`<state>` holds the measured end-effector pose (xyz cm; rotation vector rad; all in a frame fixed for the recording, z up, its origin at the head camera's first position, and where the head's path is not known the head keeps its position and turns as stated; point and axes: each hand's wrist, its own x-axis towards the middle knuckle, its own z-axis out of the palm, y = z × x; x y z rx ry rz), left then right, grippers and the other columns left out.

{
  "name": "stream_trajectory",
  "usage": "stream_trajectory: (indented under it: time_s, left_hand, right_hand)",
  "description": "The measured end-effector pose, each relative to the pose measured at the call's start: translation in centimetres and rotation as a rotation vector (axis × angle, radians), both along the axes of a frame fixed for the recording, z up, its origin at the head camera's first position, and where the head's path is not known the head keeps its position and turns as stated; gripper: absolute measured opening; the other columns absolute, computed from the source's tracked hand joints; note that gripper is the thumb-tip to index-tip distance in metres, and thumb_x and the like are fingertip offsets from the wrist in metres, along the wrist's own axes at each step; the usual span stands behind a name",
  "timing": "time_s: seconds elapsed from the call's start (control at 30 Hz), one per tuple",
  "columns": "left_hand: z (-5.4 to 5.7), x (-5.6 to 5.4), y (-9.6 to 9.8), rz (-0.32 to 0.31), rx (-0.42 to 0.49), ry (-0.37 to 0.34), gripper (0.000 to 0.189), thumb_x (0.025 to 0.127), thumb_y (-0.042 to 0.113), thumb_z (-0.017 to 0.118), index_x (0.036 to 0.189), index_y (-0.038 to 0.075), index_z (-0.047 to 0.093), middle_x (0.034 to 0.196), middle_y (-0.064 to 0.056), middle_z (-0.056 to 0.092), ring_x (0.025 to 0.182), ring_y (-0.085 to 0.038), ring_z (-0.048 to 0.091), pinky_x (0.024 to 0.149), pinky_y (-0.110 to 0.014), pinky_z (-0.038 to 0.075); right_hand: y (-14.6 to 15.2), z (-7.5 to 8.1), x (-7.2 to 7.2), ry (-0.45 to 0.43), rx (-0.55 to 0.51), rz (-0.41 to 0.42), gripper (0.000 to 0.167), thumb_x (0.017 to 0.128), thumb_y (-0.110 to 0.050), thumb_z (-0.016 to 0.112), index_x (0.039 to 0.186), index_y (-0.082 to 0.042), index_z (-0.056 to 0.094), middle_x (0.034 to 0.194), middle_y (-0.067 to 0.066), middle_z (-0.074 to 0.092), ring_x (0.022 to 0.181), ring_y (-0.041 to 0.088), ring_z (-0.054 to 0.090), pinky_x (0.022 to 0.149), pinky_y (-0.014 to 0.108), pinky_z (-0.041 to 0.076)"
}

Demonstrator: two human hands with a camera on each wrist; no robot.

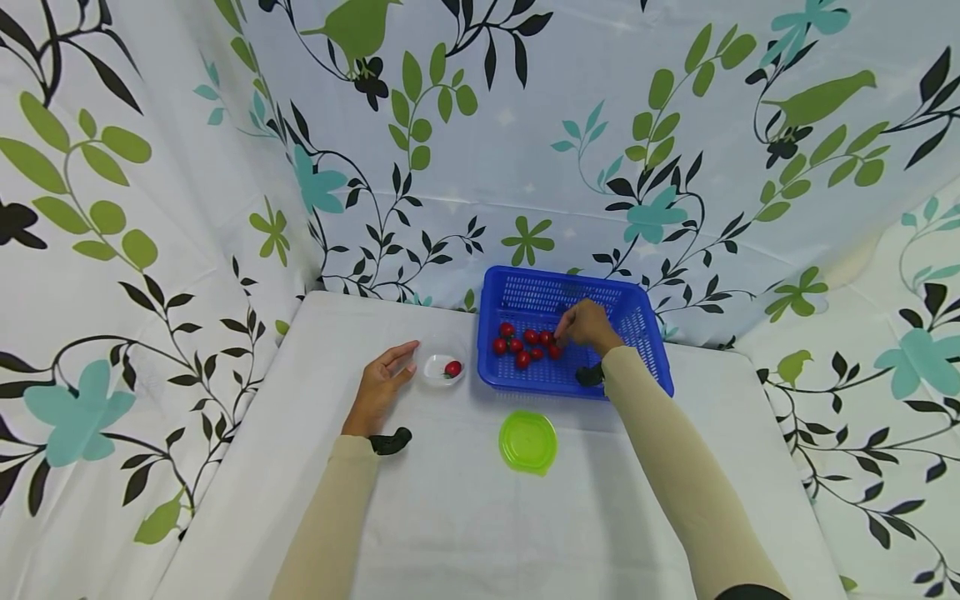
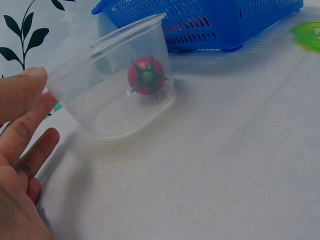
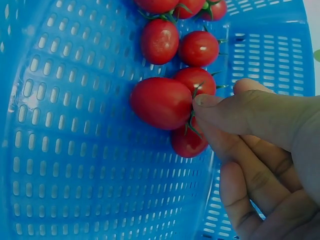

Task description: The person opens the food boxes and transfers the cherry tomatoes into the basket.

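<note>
In the blue plastic basket (image 1: 645,333), my right hand (image 1: 585,325) pinches a cherry tomato (image 3: 162,102) at its green stem end, between thumb and index finger. More tomatoes (image 3: 160,42) lie around it on the basket's slotted floor. My left hand (image 1: 381,383) is beside a small clear plastic container (image 1: 433,378), fingers extended and spread, fingertips right at its rim in the left wrist view. Inside that container lies one tomato (image 2: 146,76), its green star-shaped calyx facing the left wrist camera.
A bright green round lid (image 1: 528,442) with a small tab lies on the white-covered table (image 1: 450,517), in front of the basket. Behind the table and on both sides hangs a curtain (image 1: 510,192) patterned with leaves and birds.
</note>
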<state>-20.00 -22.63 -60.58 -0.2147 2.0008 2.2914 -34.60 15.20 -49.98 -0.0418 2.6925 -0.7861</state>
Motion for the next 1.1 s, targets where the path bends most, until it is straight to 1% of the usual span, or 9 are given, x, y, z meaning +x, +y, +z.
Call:
stream_trajectory:
  time_s: [0.2, 0.3, 0.43, 0.5, 0.57, 0.67, 0.8, 0.97, 1.1]
  left_hand:
    - [0.1, 0.1, 0.0, 0.003, 0.0, 0.005, 0.046, 0.105, 0.008, 0.066, 0.15, 0.017, 0.06, 0.163, 0.0, 0.054, 0.159, -0.016, 0.037, 0.135, -0.047, 0.02]
    - [0.2, 0.1, 0.0, 0.003, -0.002, 0.008, 0.047, 0.105, 0.008, 0.066, 0.151, 0.017, 0.06, 0.163, 0.0, 0.054, 0.159, -0.016, 0.038, 0.135, -0.047, 0.021]
    - [0.3, 0.2, 0.0, 0.004, 0.001, 0.006, 0.046, 0.105, 0.008, 0.066, 0.15, 0.016, 0.06, 0.163, -0.001, 0.054, 0.158, -0.016, 0.039, 0.135, -0.046, 0.022]
    - [0.2, 0.1, 0.0, 0.002, 0.001, 0.007, 0.047, 0.105, 0.008, 0.066, 0.151, 0.016, 0.06, 0.163, -0.001, 0.053, 0.158, -0.016, 0.039, 0.135, -0.046, 0.022]
    - [0.1, 0.1, 0.0, -0.001, 0.0, 0.009, 0.047, 0.105, 0.008, 0.066, 0.151, 0.016, 0.059, 0.163, -0.001, 0.053, 0.159, -0.016, 0.038, 0.135, -0.046, 0.022]
    - [0.0, 0.0, -0.1, -0.003, -0.002, 0.013, 0.047, 0.106, 0.007, 0.065, 0.152, 0.016, 0.058, 0.164, -0.002, 0.052, 0.159, -0.017, 0.037, 0.135, -0.046, 0.021]
    - [0.1, 0.0, -0.1, -0.003, 0.004, 0.017, 0.048, 0.106, 0.007, 0.065, 0.152, 0.016, 0.058, 0.164, -0.002, 0.052, 0.159, -0.017, 0.037, 0.135, -0.046, 0.021]
    - [0.1, 0.1, 0.0, 0.001, 0.006, 0.021, 0.048, 0.106, 0.006, 0.064, 0.152, 0.015, 0.058, 0.164, -0.002, 0.052, 0.159, -0.017, 0.037, 0.135, -0.046, 0.02]
    - [0.3, 0.1, 0.0, 0.001, 0.006, 0.01, 0.048, 0.106, 0.006, 0.064, 0.152, 0.016, 0.058, 0.164, -0.002, 0.052, 0.159, -0.017, 0.037, 0.135, -0.046, 0.021]
  right_hand:
    - [0.2, -0.4, -0.4, -0.011, 0.013, -0.002, 0.007, 0.085, -0.001, 0.085, 0.083, -0.008, 0.083, 0.092, 0.009, 0.081, 0.105, 0.03, 0.068, 0.105, 0.049, 0.051]
    - [0.2, -0.4, -0.4, 0.006, -0.005, 0.003, 0.009, 0.087, 0.0, 0.082, 0.084, -0.008, 0.082, 0.093, 0.009, 0.082, 0.103, 0.029, 0.07, 0.104, 0.049, 0.052]
    - [0.0, 0.0, -0.1, 0.082, -0.051, 0.037, 0.008, 0.089, 0.0, 0.078, 0.086, -0.007, 0.081, 0.092, 0.01, 0.081, 0.092, 0.027, 0.072, 0.088, 0.041, 0.057]
    - [-0.3, 0.5, 0.2, 0.127, -0.08, 0.066, 0.006, 0.09, 0.0, 0.078, 0.09, -0.005, 0.081, 0.093, 0.011, 0.08, 0.088, 0.027, 0.072, 0.08, 0.038, 0.057]
    - [-0.9, 0.9, 0.3, 0.173, -0.098, 0.093, 0.005, 0.09, -0.001, 0.079, 0.093, -0.004, 0.081, 0.094, 0.011, 0.079, 0.086, 0.025, 0.071, 0.076, 0.036, 0.057]
    - [-2.1, 1.8, 0.5, 0.225, -0.13, 0.127, 0.007, 0.089, -0.003, 0.082, 0.096, -0.004, 0.08, 0.095, 0.011, 0.079, 0.088, 0.025, 0.071, 0.079, 0.037, 0.059]
    - [-4.1, 2.8, 1.0, 0.268, -0.179, 0.161, 0.007, 0.089, -0.005, 0.084, 0.093, -0.007, 0.078, 0.095, 0.01, 0.077, 0.09, 0.024, 0.071, 0.087, 0.04, 0.061]
    - [-6.7, 3.9, 1.7, 0.286, -0.251, 0.234, 0.011, 0.087, -0.003, 0.085, 0.094, -0.006, 0.077, 0.093, 0.007, 0.075, 0.088, 0.022, 0.07, 0.086, 0.038, 0.062]
    - [-8.5, 4.2, 2.2, 0.286, -0.288, 0.327, 0.015, 0.086, 0.0, 0.086, 0.095, -0.005, 0.075, 0.093, 0.005, 0.075, 0.088, 0.02, 0.071, 0.087, 0.036, 0.062]
